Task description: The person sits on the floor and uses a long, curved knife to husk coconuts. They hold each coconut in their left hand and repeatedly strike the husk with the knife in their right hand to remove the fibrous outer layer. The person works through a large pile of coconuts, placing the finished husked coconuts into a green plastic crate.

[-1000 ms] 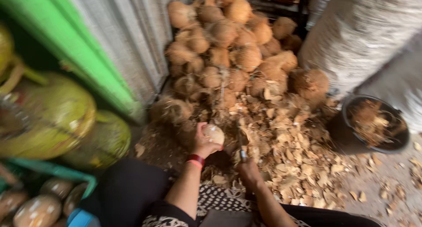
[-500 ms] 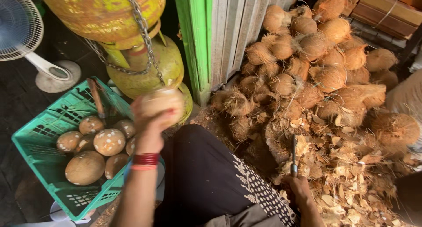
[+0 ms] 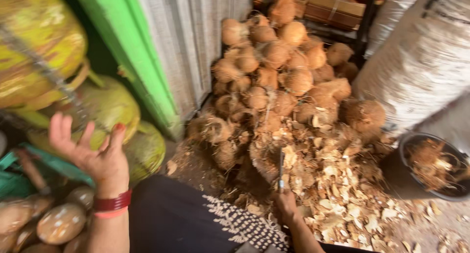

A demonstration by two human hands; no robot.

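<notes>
My left hand (image 3: pixel 95 155) is raised palm-up with fingers spread and holds nothing; a red band circles its wrist. It hovers above a green plastic crate (image 3: pixel 19 177) holding several peeled brown coconuts (image 3: pixel 58 222). My right hand (image 3: pixel 286 204) is low, gripping the handle of a knife (image 3: pixel 281 168) whose blade points up toward a pile of husked coconuts (image 3: pixel 279 72). My dark-clothed knee lies between the hands.
Green-yellow coconuts (image 3: pixel 112 108) hang and lie at the left beside a green post (image 3: pixel 132 57) and a corrugated wall. Husk chips (image 3: pixel 338 184) litter the ground. A black tub of fibre (image 3: pixel 433 165) and a white sack (image 3: pixel 421 62) stand at right.
My left hand held a peeled coconut over the crate; now the hand is spread and bare. The view has swung back right toward the pile. The right hand keeps the knife.
</notes>
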